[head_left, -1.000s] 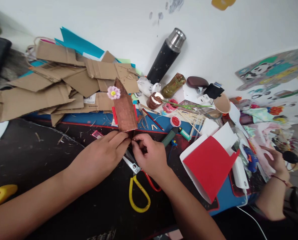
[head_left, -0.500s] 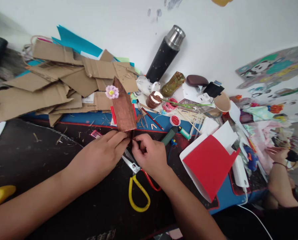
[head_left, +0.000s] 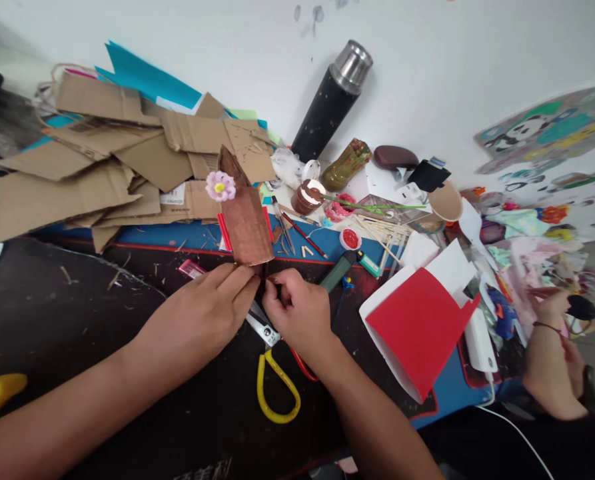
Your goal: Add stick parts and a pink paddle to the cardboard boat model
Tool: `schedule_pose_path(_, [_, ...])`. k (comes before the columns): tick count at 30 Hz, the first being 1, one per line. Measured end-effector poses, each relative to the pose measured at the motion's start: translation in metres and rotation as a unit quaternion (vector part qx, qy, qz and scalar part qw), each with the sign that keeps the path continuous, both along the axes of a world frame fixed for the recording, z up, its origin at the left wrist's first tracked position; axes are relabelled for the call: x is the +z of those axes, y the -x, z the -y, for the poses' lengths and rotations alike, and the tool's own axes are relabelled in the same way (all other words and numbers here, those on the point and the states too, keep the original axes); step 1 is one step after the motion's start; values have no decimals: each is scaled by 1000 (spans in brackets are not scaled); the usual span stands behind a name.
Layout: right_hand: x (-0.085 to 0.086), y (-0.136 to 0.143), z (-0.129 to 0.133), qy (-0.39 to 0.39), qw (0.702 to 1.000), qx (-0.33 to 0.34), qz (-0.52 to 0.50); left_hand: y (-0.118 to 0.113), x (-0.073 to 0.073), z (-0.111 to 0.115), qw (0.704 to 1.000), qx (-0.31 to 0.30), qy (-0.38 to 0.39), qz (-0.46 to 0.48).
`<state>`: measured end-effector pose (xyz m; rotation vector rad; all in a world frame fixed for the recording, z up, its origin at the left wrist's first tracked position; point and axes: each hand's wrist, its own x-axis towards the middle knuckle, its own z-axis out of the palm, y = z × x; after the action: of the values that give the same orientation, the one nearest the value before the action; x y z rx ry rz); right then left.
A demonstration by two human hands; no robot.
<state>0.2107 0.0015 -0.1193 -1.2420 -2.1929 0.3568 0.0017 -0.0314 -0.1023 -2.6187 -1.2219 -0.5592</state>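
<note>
A brown-painted cardboard piece [head_left: 248, 227] with a pointed top stands in front of me. A lilac flower with a yellow centre [head_left: 220, 187] and red strips [head_left: 224, 231] are on or beside it. My left hand [head_left: 202, 310] closes its fingers on the lower edge of the brown piece. Just right of it, my right hand [head_left: 298, 308] pinches near the same bottom edge; what lies between its fingertips is hidden. Scissors [head_left: 278, 387] with yellow and red handles lie on the dark mat below, partly under my right hand.
Torn cardboard [head_left: 97, 153] is heaped at the back left. A black thermos [head_left: 324, 107] stands against the wall. Red corrugated paper [head_left: 424, 333] lies on the right, near a dark green handle [head_left: 338, 272] and a red paint pot [head_left: 350, 239]. At far right is another person's arm [head_left: 552, 353].
The top of the brown piece has tilted slightly to the left, and its face has turned. My hands have barely moved. The other person's arm at far right has shifted.
</note>
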Motion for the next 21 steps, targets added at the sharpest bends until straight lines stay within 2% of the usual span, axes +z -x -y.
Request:
schedule_pose_path(13, [0,1,0,17,1000,-7,2,0,-4,2,1000,-3,19,-14])
schedule_pose_path(21, [-4,0,1,23,999,0,27,-3,-1,1,1000,-12,15,18])
